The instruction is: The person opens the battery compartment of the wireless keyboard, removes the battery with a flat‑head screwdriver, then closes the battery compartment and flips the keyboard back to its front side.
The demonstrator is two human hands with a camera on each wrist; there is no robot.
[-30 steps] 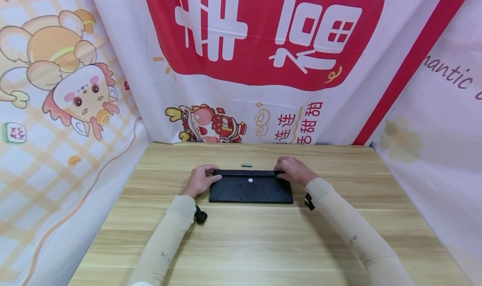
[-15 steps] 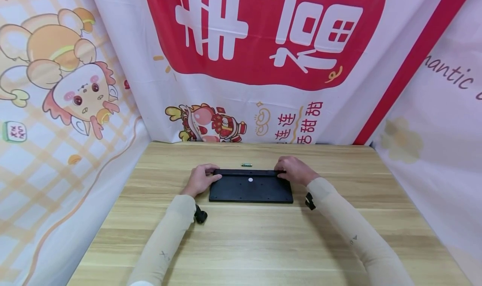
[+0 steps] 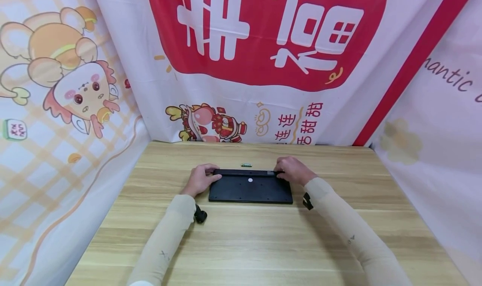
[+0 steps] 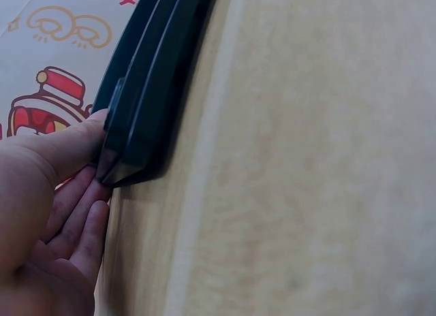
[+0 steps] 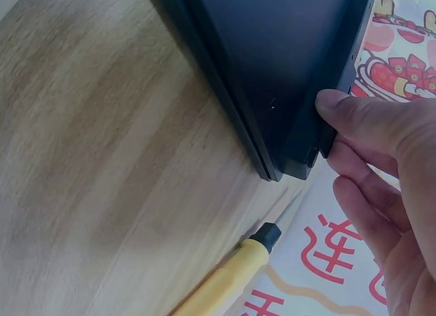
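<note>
A black keyboard (image 3: pixel 250 192) lies face down on the table, its raised ridge along the far side and a round white sticker near the middle. My left hand (image 3: pixel 200 180) grips its far left corner, thumb on top and fingers behind the edge. At the far right corner my right hand (image 3: pixel 295 170) pinches the ridge; in the right wrist view its thumb (image 5: pixel 340 108) presses on top while the fingers curl behind. Beside that hand a small grey patch (image 3: pixel 270 173) shows on the ridge. A small green battery (image 3: pixel 246 165) lies just behind the keyboard.
A yellow-handled screwdriver (image 5: pixel 225 278) lies near the keyboard's right corner in the right wrist view; the right hand hides it in the head view. Printed cloth (image 3: pixel 226 81) hangs behind the wooden table (image 3: pixel 241 244) and along both sides.
The small grey patch on the ridge beside my right hand now shows more clearly, and that hand has shifted very slightly. My left hand, the keyboard and the battery stay put.
</note>
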